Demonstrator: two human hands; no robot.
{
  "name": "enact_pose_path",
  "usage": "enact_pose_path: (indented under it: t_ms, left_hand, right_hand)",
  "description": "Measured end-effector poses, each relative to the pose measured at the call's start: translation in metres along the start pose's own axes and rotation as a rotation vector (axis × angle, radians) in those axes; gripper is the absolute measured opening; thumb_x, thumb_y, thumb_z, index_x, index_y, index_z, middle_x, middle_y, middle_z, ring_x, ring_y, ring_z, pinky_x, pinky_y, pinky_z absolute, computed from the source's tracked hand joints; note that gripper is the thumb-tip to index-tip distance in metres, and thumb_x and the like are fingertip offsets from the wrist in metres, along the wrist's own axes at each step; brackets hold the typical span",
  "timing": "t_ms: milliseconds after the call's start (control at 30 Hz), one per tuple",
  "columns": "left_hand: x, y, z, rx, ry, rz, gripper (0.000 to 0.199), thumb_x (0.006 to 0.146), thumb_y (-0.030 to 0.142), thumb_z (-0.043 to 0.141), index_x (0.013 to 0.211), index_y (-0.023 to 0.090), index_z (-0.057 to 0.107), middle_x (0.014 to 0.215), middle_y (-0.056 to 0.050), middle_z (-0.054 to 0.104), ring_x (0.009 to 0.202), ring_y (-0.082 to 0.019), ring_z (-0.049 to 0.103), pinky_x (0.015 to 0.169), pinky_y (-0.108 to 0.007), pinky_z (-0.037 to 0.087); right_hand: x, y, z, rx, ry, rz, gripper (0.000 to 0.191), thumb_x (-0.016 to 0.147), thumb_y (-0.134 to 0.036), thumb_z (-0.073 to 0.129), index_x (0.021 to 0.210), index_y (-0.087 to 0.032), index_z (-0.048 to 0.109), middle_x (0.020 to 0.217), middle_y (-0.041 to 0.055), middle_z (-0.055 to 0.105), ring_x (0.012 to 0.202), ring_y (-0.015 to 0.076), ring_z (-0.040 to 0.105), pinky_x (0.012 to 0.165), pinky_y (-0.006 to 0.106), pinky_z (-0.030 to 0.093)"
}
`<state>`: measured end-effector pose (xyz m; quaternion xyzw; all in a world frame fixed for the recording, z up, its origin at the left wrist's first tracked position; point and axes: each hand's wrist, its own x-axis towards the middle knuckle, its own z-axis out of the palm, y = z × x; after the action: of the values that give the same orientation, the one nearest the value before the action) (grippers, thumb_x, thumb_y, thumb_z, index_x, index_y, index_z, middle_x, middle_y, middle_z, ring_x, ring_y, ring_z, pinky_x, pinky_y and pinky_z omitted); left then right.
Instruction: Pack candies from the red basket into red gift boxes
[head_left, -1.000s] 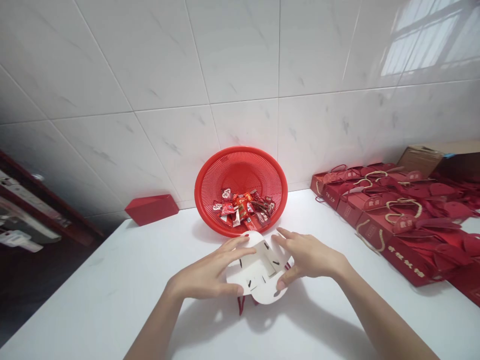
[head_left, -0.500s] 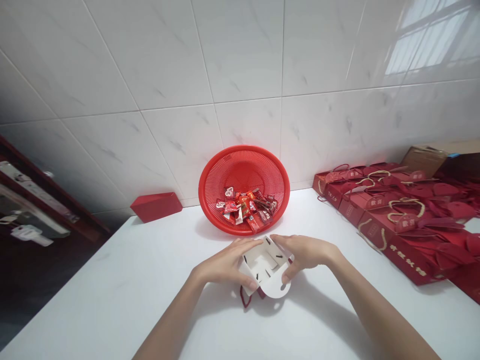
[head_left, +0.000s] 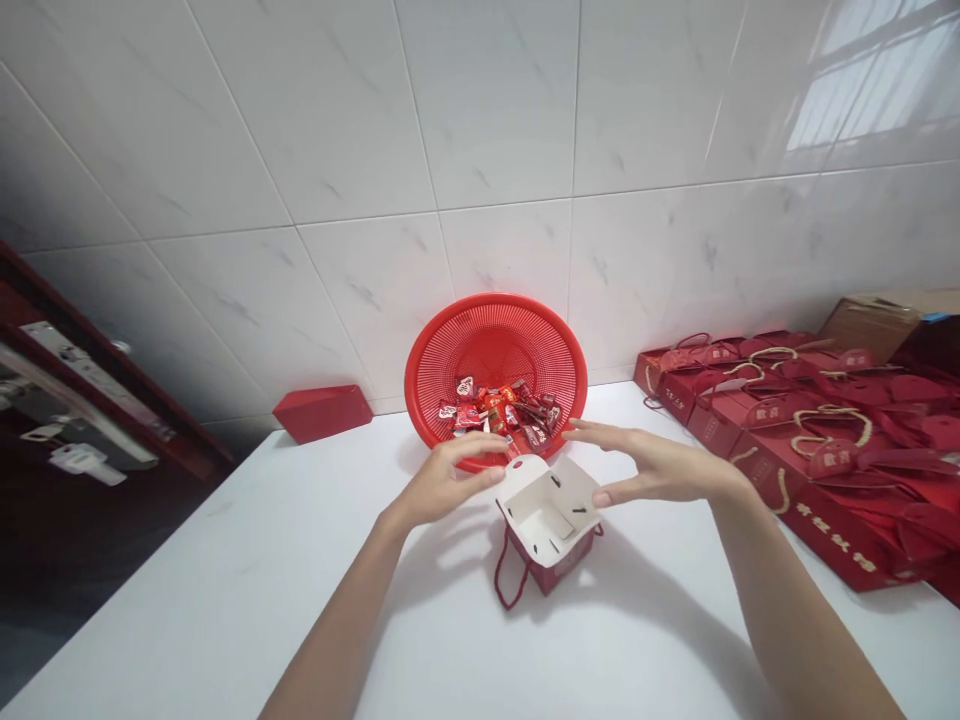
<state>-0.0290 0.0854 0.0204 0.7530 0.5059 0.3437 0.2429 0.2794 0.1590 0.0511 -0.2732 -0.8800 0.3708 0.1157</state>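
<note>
A small gift box (head_left: pixel 566 566), red outside and white inside, stands on the white table with its top unfolded and its inside bare. A dark red cord handle (head_left: pixel 511 590) hangs at its left front. My left hand (head_left: pixel 448 478) is open, fingers apart, at the box's far left edge by the rounded flap; whether the thumb touches it I cannot tell. On the other side my right hand (head_left: pixel 652 466) is also open, its thumb close to the right flap. Just behind the box, wrapped sweets (head_left: pixel 495 412) lie in a red plastic basket (head_left: pixel 421 390) tilted against the wall.
On the right, several red boxes with cord handles (head_left: pixel 765 440) stand in rows. A brown carton (head_left: pixel 866 325) is behind them. At the back left lies a red angular piece (head_left: pixel 322 412). Past the table's left edge is a dark red door (head_left: pixel 112 400) with keys.
Both hands have let go of the box and moved up and apart. The box now stands with its flaps opened outward and its red front side showing. The view has shifted slightly.
</note>
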Motion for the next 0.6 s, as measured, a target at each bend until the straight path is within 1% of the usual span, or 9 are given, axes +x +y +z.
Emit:
enact_pose_path:
  t_ms: [33, 100, 167, 200, 233, 300, 433, 533, 600]
  left_hand:
    - [0.005, -0.004, -0.004, 0.043, 0.080, -0.014, 0.033, 0.089, 0.043, 0.064, 0.113, 0.023, 0.073, 0.122, -0.009, 0.072, 0.121, -0.027, 0.062, 0.106, -0.043, 0.047]
    - [0.018, -0.013, -0.009, 0.240, 0.216, -0.083, 0.026, 0.088, 0.034, 0.062, 0.107, 0.021, 0.075, 0.118, -0.010, 0.073, 0.115, -0.029, 0.064, 0.103, -0.045, 0.047]
    - [0.030, -0.023, -0.011, 0.497, 0.295, -0.190, 0.027, 0.086, 0.023, 0.059, 0.107, 0.020, 0.075, 0.119, -0.013, 0.072, 0.115, -0.034, 0.061, 0.102, -0.051, 0.044]
    - [0.035, -0.028, -0.010, 0.606, 0.312, -0.239, 0.030, 0.084, 0.018, 0.058, 0.108, 0.019, 0.074, 0.121, -0.015, 0.071, 0.116, -0.035, 0.060, 0.101, -0.052, 0.043]
    - [0.040, -0.032, -0.008, 0.688, 0.317, -0.275, 0.033, 0.083, 0.014, 0.056, 0.111, 0.018, 0.074, 0.123, -0.016, 0.069, 0.118, -0.036, 0.058, 0.101, -0.054, 0.041]
    - [0.047, -0.039, -0.003, 0.774, 0.299, -0.299, 0.040, 0.080, 0.009, 0.054, 0.115, 0.019, 0.072, 0.128, -0.017, 0.067, 0.121, -0.036, 0.055, 0.101, -0.054, 0.038]
    - [0.056, -0.048, 0.009, 0.836, 0.247, -0.317, 0.047, 0.074, 0.005, 0.053, 0.114, 0.021, 0.071, 0.126, -0.015, 0.068, 0.122, -0.035, 0.053, 0.101, -0.052, 0.034]
    - [0.060, -0.053, 0.013, 0.836, 0.263, -0.305, 0.045, 0.075, 0.004, 0.051, 0.111, 0.022, 0.072, 0.121, -0.014, 0.071, 0.119, -0.034, 0.054, 0.100, -0.053, 0.034]
    - [0.061, -0.056, 0.011, 0.802, 0.292, -0.282, 0.037, 0.080, 0.007, 0.050, 0.104, 0.022, 0.074, 0.115, -0.013, 0.074, 0.114, -0.034, 0.057, 0.099, -0.055, 0.034]
  right_hand:
    - [0.002, -0.001, -0.004, 0.017, 0.029, -0.012, 0.081, 0.079, -0.059, 0.073, 0.149, -0.028, 0.047, 0.157, 0.0084, 0.043, 0.143, 0.0327, 0.043, 0.116, 0.048, 0.038]
    - [0.008, -0.002, -0.013, 0.046, 0.095, -0.032, 0.074, 0.081, -0.058, 0.071, 0.145, -0.028, 0.053, 0.148, 0.0094, 0.055, 0.133, 0.0323, 0.054, 0.111, 0.048, 0.044]
    - [0.017, -0.004, -0.020, 0.071, 0.163, -0.054, 0.066, 0.082, -0.057, 0.070, 0.139, -0.026, 0.058, 0.142, 0.0100, 0.060, 0.125, 0.0309, 0.060, 0.108, 0.048, 0.048]
    - [0.023, -0.004, -0.022, 0.085, 0.195, -0.068, 0.063, 0.083, -0.056, 0.069, 0.137, -0.025, 0.060, 0.140, 0.0102, 0.062, 0.123, 0.0301, 0.062, 0.107, 0.048, 0.048]
    - [0.028, -0.005, -0.025, 0.099, 0.222, -0.083, 0.061, 0.084, -0.054, 0.069, 0.136, -0.024, 0.061, 0.138, 0.0106, 0.063, 0.121, 0.0293, 0.063, 0.107, 0.048, 0.049]
    - [0.038, -0.006, -0.028, 0.126, 0.259, -0.113, 0.058, 0.085, -0.052, 0.069, 0.133, -0.022, 0.062, 0.133, 0.0114, 0.066, 0.118, 0.0282, 0.065, 0.106, 0.047, 0.050]
    - [0.052, -0.007, -0.028, 0.162, 0.299, -0.163, 0.053, 0.085, -0.051, 0.069, 0.130, -0.023, 0.064, 0.128, 0.0108, 0.068, 0.115, 0.0277, 0.066, 0.103, 0.048, 0.053]
    - [0.058, -0.005, -0.025, 0.187, 0.282, -0.187, 0.052, 0.086, -0.051, 0.068, 0.129, -0.023, 0.064, 0.125, 0.0103, 0.070, 0.114, 0.0272, 0.067, 0.103, 0.048, 0.053]
    - [0.061, -0.003, -0.022, 0.194, 0.258, -0.197, 0.051, 0.086, -0.051, 0.068, 0.128, -0.023, 0.065, 0.123, 0.0102, 0.071, 0.112, 0.0268, 0.067, 0.103, 0.048, 0.053]
